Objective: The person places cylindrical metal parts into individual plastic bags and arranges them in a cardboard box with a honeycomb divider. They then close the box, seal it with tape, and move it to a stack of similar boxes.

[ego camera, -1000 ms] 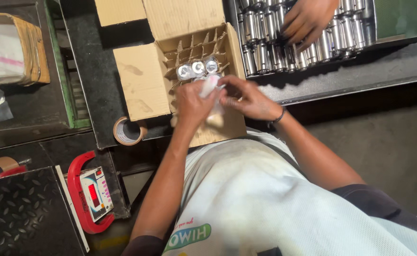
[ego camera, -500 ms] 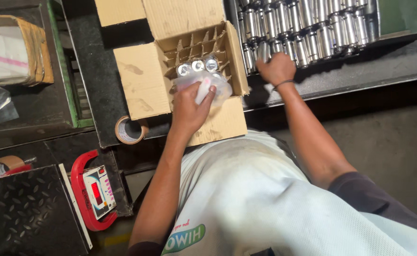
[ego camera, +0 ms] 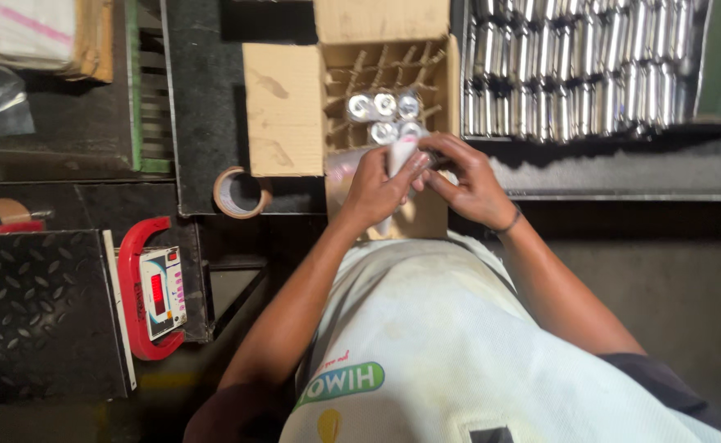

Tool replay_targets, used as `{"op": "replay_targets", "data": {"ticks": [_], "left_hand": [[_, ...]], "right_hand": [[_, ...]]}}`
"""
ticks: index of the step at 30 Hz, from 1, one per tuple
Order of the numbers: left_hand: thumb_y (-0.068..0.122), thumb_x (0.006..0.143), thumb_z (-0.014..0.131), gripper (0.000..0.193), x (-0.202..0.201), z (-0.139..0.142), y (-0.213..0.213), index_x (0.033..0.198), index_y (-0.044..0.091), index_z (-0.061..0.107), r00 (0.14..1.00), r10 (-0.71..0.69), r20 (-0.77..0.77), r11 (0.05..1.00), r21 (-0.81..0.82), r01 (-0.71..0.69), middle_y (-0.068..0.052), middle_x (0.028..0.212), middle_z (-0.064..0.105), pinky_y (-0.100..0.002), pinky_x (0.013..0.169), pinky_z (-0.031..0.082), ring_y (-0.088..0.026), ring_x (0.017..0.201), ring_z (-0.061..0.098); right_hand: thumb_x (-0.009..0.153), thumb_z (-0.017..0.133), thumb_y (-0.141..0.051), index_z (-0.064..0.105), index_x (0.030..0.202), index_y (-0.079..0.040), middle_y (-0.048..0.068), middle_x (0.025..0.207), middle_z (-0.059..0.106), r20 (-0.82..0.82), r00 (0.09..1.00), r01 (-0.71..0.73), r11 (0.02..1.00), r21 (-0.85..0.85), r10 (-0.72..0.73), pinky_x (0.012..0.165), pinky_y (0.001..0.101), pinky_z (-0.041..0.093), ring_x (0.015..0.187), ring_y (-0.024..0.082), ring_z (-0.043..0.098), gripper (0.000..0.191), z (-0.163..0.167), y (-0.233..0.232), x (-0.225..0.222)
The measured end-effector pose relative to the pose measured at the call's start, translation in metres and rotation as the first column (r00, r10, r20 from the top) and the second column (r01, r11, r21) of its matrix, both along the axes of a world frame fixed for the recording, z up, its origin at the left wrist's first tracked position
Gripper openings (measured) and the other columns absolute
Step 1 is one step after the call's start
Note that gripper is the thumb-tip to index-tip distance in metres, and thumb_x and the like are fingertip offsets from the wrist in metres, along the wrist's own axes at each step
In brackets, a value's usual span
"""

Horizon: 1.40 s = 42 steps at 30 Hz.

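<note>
Both hands grip clear bag over divided carton (cans inside).

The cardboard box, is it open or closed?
Open. The cardboard box has its flaps folded out flat, so the divider grid and a few shiny cans inside show.

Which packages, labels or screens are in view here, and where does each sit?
Cardboard box: top centre, brown, flaps open, divider grid inside, above both hands.
Scale display: lower left, pale panel in a red frame, red lit screen.
Paper stack: top left corner, tan wrapping, white sheets with a pink stripe.
Tape roll: left of the box, brown ring.
</note>
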<state>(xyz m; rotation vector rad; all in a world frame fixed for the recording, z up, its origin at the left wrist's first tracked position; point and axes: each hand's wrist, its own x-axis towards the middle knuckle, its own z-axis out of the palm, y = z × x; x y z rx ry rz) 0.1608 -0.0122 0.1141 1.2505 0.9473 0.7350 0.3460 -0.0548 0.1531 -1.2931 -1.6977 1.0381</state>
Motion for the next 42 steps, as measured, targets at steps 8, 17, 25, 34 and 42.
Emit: {"op": "replay_targets", "data": {"ticks": [8, 17, 25, 34, 42], "left_hand": [[0.019, 0.094, 0.064, 0.021, -0.027, 0.009, -0.029, 0.104, 0.004, 0.074, 0.954, 0.106, -0.279, 0.781, 0.618, 0.094, -0.011, 0.082, 0.073, -0.033, 0.062, 0.053, -0.022, 0.068, 0.070], [0.025, 0.099, 0.065, 0.016, -0.060, 0.004, 0.011, 0.101, 0.009, 0.066, 0.903, 0.185, 0.388, 0.942, -0.331, -0.051, -0.008, 0.077, 0.076, -0.024, 0.047, 0.046, -0.007, 0.051, 0.055], [0.018, 0.097, 0.072, 0.024, -0.058, 0.023, -0.016, 0.114, 0.000, 0.072, 0.993, 0.034, -0.109, 0.748, 0.662, 0.047, -0.015, 0.087, 0.073, -0.032, 0.063, 0.056, -0.020, 0.075, 0.074], [0.018, 0.105, 0.061, 0.026, -0.106, -0.048, 0.022, 0.122, -0.003, 0.059, 0.961, 0.238, 0.141, 0.906, -0.389, -0.167, -0.016, 0.092, 0.076, -0.029, 0.045, 0.049, -0.016, 0.052, 0.059], [0.003, 0.088, 0.058, 0.059, -0.088, -0.059, 0.025, 0.140, 0.009, 0.031, 0.945, -0.074, -0.318, 0.954, -0.300, -0.026, -0.021, 0.097, 0.065, -0.038, 0.045, 0.053, -0.022, 0.052, 0.066]], "right_hand": [[0.099, 0.075, -0.013, 0.067, 0.119, 0.005, 0.006, 0.101, 0.075, -0.231, 0.888, 0.323, 0.897, -0.303, -0.398, 0.078, 0.0253, 0.055, 0.086, 0.013, 0.066, 0.028, -0.028, 0.014, -0.009], [0.099, 0.058, -0.025, 0.060, 0.133, -0.001, 0.012, 0.122, 0.069, -0.536, 0.761, -0.122, 0.730, -0.673, -0.367, 0.096, 0.0367, 0.056, 0.110, 0.020, 0.068, 0.042, -0.009, -0.004, -0.016], [0.105, 0.066, -0.034, 0.062, 0.131, 0.001, 0.016, 0.135, 0.067, -0.852, 0.520, -0.431, 0.881, -0.197, 0.064, 0.098, 0.0361, 0.057, 0.120, 0.023, 0.066, 0.044, -0.052, 0.001, -0.033], [0.098, 0.076, -0.029, 0.066, 0.134, -0.002, 0.009, 0.112, 0.075, 0.001, 1.000, 0.025, 0.981, -0.193, -0.025, 0.089, 0.0373, 0.059, 0.102, 0.021, 0.071, 0.046, -0.072, -0.017, -0.047], [0.080, 0.080, -0.015, 0.047, 0.145, -0.007, 0.016, 0.093, 0.074, 0.290, 0.949, 0.012, 0.904, -0.427, 0.125, 0.077, 0.0348, 0.057, 0.081, 0.023, 0.071, 0.073, -0.055, 0.035, -0.072]]}}
